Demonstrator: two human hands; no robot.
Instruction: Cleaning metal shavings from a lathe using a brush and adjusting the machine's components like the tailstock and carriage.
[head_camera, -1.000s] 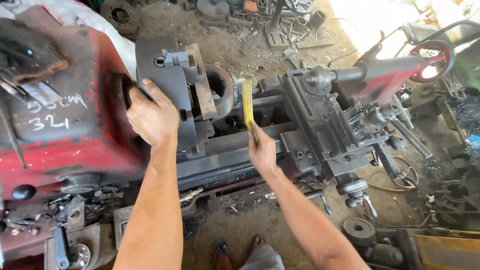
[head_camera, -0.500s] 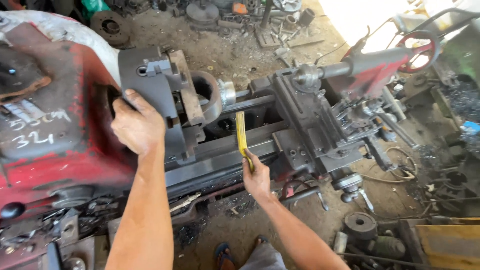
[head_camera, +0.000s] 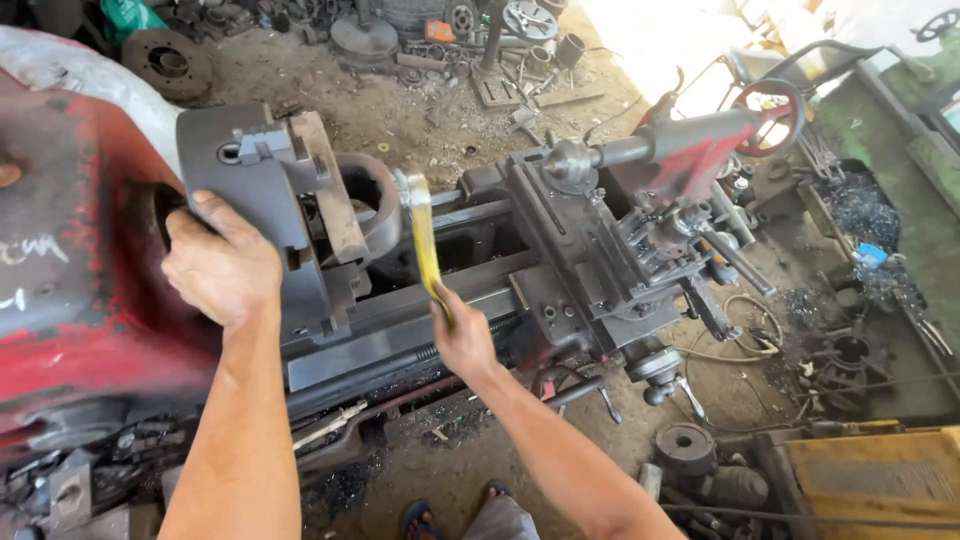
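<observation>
Chuck (head_camera: 270, 210), a dark steel disc on the red lathe (head_camera: 80, 300), looked heavy and rigid; the left hand (head_camera: 225, 268) clasped its rim, while the right hand (head_camera: 462, 338) clenched a yellow-handled tool (head_camera: 424, 238) near the ring workpiece (head_camera: 365, 205).

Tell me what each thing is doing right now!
Left hand: gripping the chuck's rim.
Lathe chuck: mounted, holding a metal ring.
Metal ring: clamped in the chuck.
Right hand: holding the brush.
Yellow brush: raised, tip at the ring.
Red handwheel: untouched.
</observation>
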